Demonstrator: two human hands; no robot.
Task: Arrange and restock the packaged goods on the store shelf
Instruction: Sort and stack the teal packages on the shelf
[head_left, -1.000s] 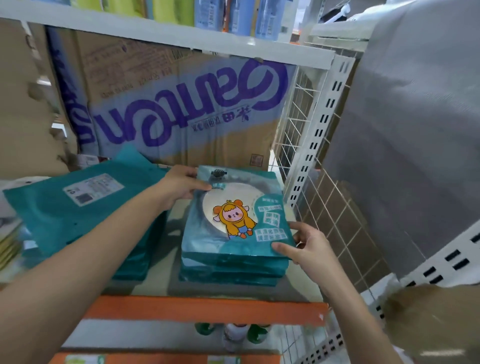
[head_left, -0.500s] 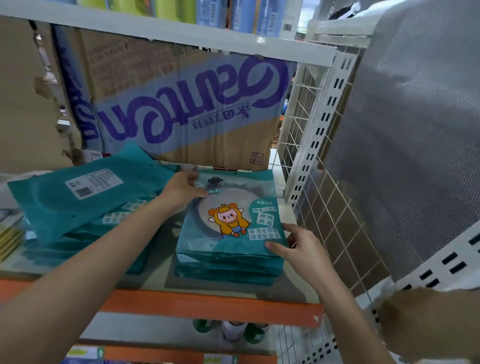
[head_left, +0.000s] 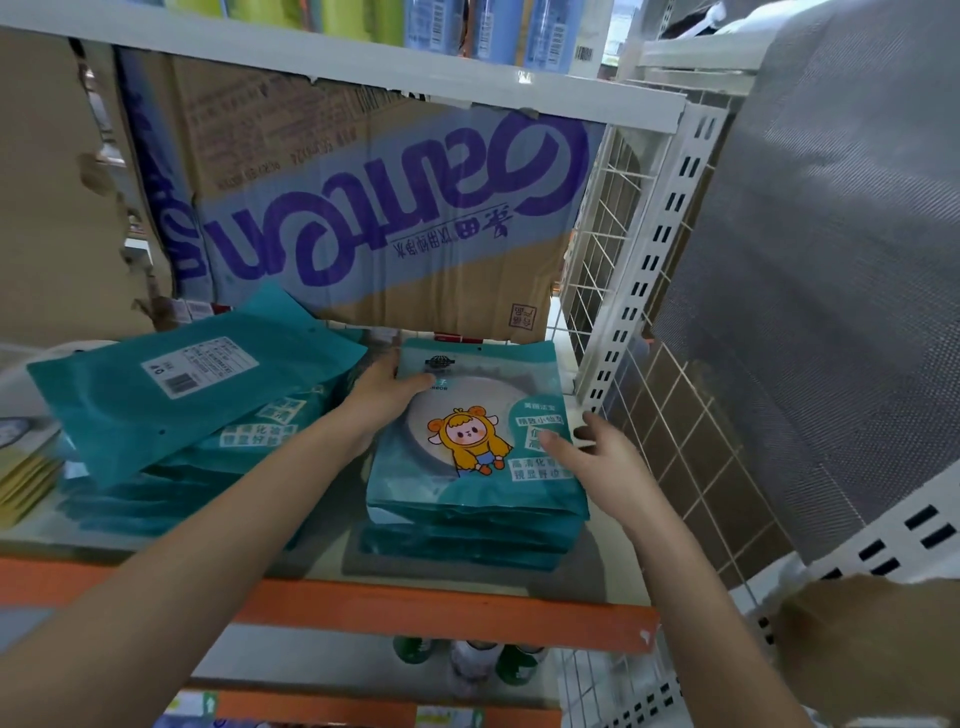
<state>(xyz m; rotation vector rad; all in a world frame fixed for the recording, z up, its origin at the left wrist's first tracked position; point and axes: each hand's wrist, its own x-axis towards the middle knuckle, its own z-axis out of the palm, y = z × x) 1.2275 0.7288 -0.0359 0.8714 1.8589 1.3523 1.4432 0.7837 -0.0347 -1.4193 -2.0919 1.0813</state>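
Note:
A neat stack of teal packets (head_left: 467, 525) lies on the shelf (head_left: 447, 613) at the right. Its top packet (head_left: 467, 410) faces up and shows a cartoon figure in a yellow hood. My left hand (head_left: 382, 395) grips the top packet's left edge near the back, thumb on top. My right hand (head_left: 597, 457) rests on the packet's right edge with its thumb on the printed face and its fingers spread. To the left sits a looser, uneven pile of teal packets (head_left: 176, 467); its top one (head_left: 197, 384) lies tilted, label side up.
A large cardboard box (head_left: 374, 223) with purple lettering fills the back of the shelf. A white wire grid (head_left: 602, 260) and a slotted upright (head_left: 644, 270) close the right side. Yellow packets (head_left: 26, 478) lie at the far left. Bottles (head_left: 467, 660) stand on the shelf below.
My right hand has slid from the stack's front right corner up along the right edge. The left hand stays on the top packet's left edge. The view has moved in closer.

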